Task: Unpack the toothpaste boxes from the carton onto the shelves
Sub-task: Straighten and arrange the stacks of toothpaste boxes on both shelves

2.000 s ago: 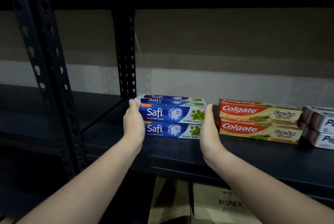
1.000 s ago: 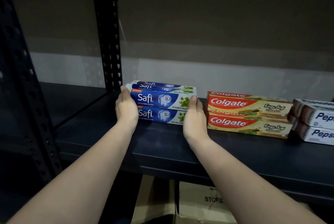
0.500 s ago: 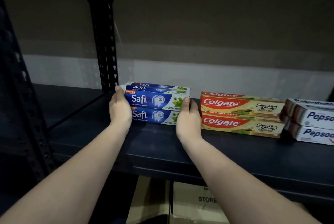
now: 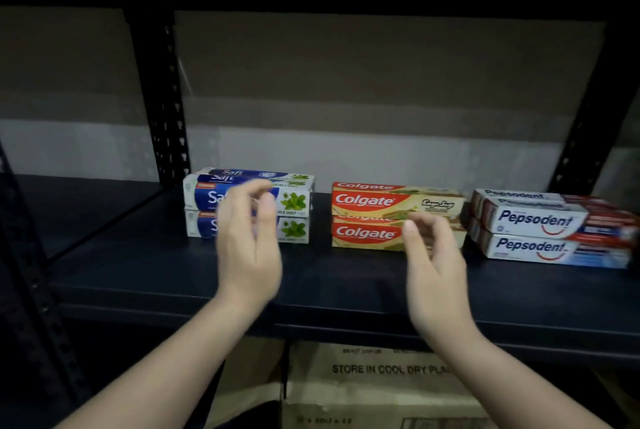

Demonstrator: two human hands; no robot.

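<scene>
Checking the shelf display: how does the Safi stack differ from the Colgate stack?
The blue-and-white Safi toothpaste box stack stands at the left end of the dark metal shelf; the red-and-gold Colgate toothpaste box stack is in the middle. The left hand partly hides Safi; the right hand overlaps Colgate's right part. Both are two boxes high, labels forward.
</scene>
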